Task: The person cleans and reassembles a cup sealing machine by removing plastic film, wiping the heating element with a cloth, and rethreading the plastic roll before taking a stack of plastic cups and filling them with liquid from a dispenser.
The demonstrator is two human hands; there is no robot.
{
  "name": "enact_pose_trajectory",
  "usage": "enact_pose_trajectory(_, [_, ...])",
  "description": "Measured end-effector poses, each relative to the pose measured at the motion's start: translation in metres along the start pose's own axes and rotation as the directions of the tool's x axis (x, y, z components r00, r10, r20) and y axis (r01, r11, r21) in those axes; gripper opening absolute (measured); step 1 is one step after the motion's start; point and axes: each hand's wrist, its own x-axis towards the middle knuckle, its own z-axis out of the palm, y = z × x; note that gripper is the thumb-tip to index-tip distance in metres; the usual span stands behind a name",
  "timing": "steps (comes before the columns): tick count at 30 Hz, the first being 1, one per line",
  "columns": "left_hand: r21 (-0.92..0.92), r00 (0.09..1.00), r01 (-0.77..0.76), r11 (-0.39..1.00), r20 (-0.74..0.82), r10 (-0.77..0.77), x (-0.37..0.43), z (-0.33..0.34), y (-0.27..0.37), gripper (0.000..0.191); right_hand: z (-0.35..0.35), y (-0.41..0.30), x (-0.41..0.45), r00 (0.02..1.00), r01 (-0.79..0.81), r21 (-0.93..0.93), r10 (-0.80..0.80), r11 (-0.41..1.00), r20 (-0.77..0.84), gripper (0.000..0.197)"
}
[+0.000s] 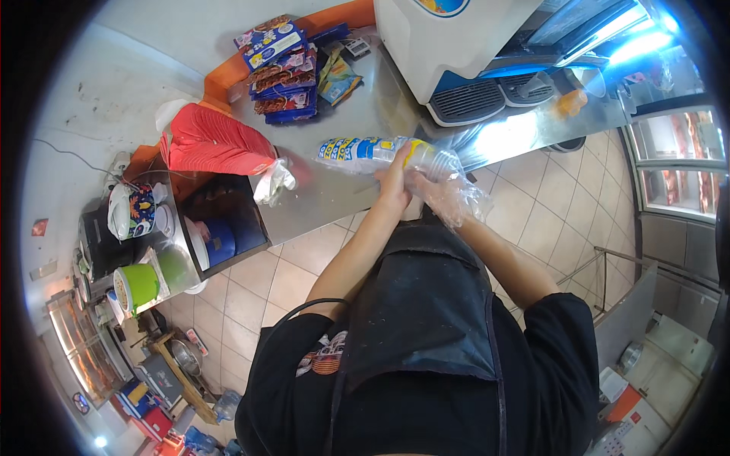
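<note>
A stack of clear plastic cups in a printed plastic sleeve (370, 149) lies across my two hands, over the steel counter's edge. My left hand (396, 179) is closed around the middle of the sleeve. At its loose, crinkled end my right hand (442, 194) holds the clear film, which partly covers the fingers. To the left on the steel counter (319, 199) lies a long row of nested red containers (219, 139) with crumpled white plastic wrap (275, 181) at its near end.
Blue printed boxes (285, 74) and snack packets (337, 78) lie at the back. A white dispensing machine with black drip trays (467, 105) stands right of them. An orange object (572, 104) is near the far right counter end. A green bucket (137, 285) sits at left.
</note>
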Motion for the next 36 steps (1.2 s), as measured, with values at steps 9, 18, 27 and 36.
enact_pose_trajectory(9, [-0.338, 0.984, 0.170, 0.926, 0.104, -0.143, 0.048, -0.020, 0.031, 0.060, -0.005, 0.018, -0.034, 0.994, -0.068, 0.924, 0.101, 0.376, 0.032, 0.028])
enact_pose_trajectory(18, [0.655, 0.575, -0.407, 0.636, -0.358, 0.736, -0.016, -0.021, -0.001, 0.093, -0.036, -0.010, 0.003, 0.966, 0.259, 0.171, -0.259, 0.951, -0.024, 0.025])
enact_pose_trajectory(27, [0.558, 0.361, -0.781, -0.280, 0.769, 0.527, -0.011, 0.009, 0.040, 0.066, -0.032, -0.061, -0.012, 0.781, 0.602, -0.651, -0.511, 0.462, 0.360, 0.025])
enact_pose_trajectory(36, [0.692, 0.542, -0.694, -0.200, 0.685, 0.487, 0.004, -0.028, 0.063, 0.047, -0.063, -0.040, -0.041, 0.707, 0.540, -0.712, -0.700, 0.448, 0.097, 0.031])
